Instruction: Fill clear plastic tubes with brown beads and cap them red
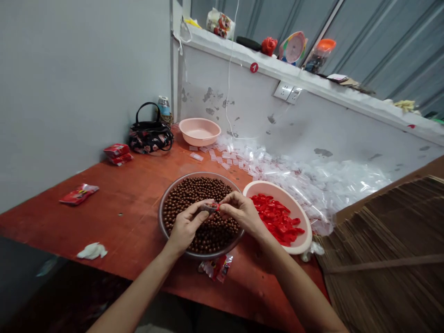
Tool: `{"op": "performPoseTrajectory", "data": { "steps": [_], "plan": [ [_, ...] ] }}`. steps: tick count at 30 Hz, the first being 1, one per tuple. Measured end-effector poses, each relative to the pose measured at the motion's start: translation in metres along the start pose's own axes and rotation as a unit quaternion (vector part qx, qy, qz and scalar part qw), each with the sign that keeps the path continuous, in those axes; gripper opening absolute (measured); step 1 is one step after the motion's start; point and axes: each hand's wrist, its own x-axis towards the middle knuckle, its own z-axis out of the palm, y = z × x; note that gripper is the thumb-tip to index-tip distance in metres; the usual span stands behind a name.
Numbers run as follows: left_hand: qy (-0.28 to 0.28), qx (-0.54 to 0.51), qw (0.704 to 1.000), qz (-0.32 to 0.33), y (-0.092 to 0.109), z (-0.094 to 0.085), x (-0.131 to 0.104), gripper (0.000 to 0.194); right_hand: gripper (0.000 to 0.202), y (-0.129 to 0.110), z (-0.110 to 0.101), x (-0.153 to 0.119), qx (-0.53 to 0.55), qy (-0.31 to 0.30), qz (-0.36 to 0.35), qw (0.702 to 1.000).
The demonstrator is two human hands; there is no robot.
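Above a bowl [162, 217] full of round brown balls [208, 238], my two hands meet at a small object. My left hand [183, 227] pinches a small, greyish, partly see-through container [209, 207] between thumb and fingers. At its right end, my right hand [243, 212] is closed on a small red plastic piece [218, 206]. My fingertips partly cover both pieces, and what the container holds is hard to make out. Right of the bowl stands a pale pink basin [307, 243] holding many red plastic pieces [274, 219].
Clear plastic pieces [298, 175] are heaped along the wall. An empty pink basin [200, 134], a flowered handbag [149, 138] and red packets [118, 153] stand toward the back left. Stacked cardboard [388, 259] fills the right side. A crumpled tissue [92, 250] lies near the front edge.
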Motion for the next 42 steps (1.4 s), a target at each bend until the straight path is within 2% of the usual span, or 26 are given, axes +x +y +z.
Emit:
{"op": "performPoseTrajectory", "data": {
  "steps": [4,6,8,11,13,15,18,21,23,26,32,34,36,39,42],
  "plan": [
    [-0.032,0.037,0.999,0.004,0.001,0.000,0.000,0.032,0.030,0.000,-0.005,0.004,0.042,-0.116,0.087,0.989],
    [-0.047,0.061,0.997,0.010,0.002,0.001,0.000,0.029,0.032,0.001,-0.006,0.004,0.020,-0.170,0.085,0.982],
    [-0.044,0.049,0.998,0.002,0.003,0.002,0.000,0.028,0.028,0.000,-0.007,0.002,-0.031,-0.192,0.039,0.980],
    [-0.025,-0.028,0.999,-0.036,0.002,0.005,0.000,0.031,0.020,-0.002,-0.011,-0.001,-0.113,-0.137,-0.042,0.983],
    [-0.013,-0.056,0.997,-0.053,0.000,0.007,0.000,0.031,0.020,-0.003,-0.015,-0.002,-0.136,-0.091,-0.061,0.985],
    [-0.005,-0.055,0.997,-0.057,-0.002,0.007,0.000,0.031,0.020,-0.002,-0.016,-0.002,-0.135,-0.072,-0.065,0.986],
    [0.001,-0.032,0.998,-0.046,-0.004,0.007,0.001,0.033,0.021,-0.001,-0.016,-0.001,-0.076,-0.044,-0.074,0.993],
    [0.006,0.032,0.999,-0.022,-0.004,0.005,0.001,0.033,0.034,-0.003,-0.014,0.000,0.017,-0.005,-0.095,0.995],
    [0.000,0.094,0.996,-0.001,-0.003,0.004,0.001,0.033,0.036,-0.006,-0.013,0.000,0.011,-0.020,-0.116,0.993],
    [-0.012,0.160,0.987,0.032,-0.001,0.003,0.001,0.032,0.024,-0.013,-0.011,0.000,-0.088,-0.052,-0.148,0.984],
    [0.002,0.176,0.983,0.043,0.000,0.002,-0.004,0.032,0.024,-0.016,-0.013,0.002,-0.134,-0.109,-0.117,0.978],
    [0.012,0.180,0.983,0.046,-0.001,0.002,-0.006,0.030,0.021,-0.017,-0.013,0.000,-0.168,-0.114,-0.127,0.971],
    [0.027,0.196,0.978,0.059,-0.001,0.002,-0.008,0.027,0.018,-0.020,-0.011,-0.003,-0.225,-0.104,-0.153,0.957],
    [0.045,0.234,0.967,0.094,0.000,0.004,-0.011,0.025,0.008,-0.026,-0.005,-0.007,-0.329,-0.094,-0.194,0.919],
    [0.039,0.240,0.964,0.107,0.001,0.004,-0.011,0.026,0.005,-0.030,-0.001,-0.007,-0.383,-0.114,-0.227,0.888]
  ]
}}
